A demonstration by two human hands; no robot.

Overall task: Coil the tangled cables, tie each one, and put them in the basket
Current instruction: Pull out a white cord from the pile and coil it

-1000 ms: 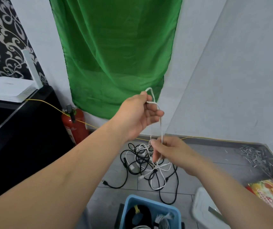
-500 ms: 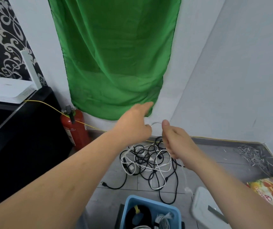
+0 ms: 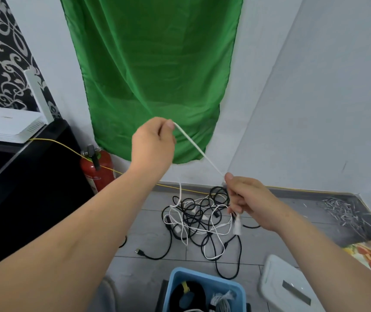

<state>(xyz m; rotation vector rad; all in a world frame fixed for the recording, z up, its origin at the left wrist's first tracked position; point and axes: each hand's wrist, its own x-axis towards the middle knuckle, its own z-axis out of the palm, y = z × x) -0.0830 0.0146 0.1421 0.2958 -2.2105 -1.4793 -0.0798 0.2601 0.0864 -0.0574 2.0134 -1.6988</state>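
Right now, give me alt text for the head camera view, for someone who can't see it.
The left hand and right hand hold a white cable stretched between them in the air, the left higher. Beneath, a tangle of black and white cables lies on the grey floor, and a blue basket with coiled cables inside sits nearest the camera.
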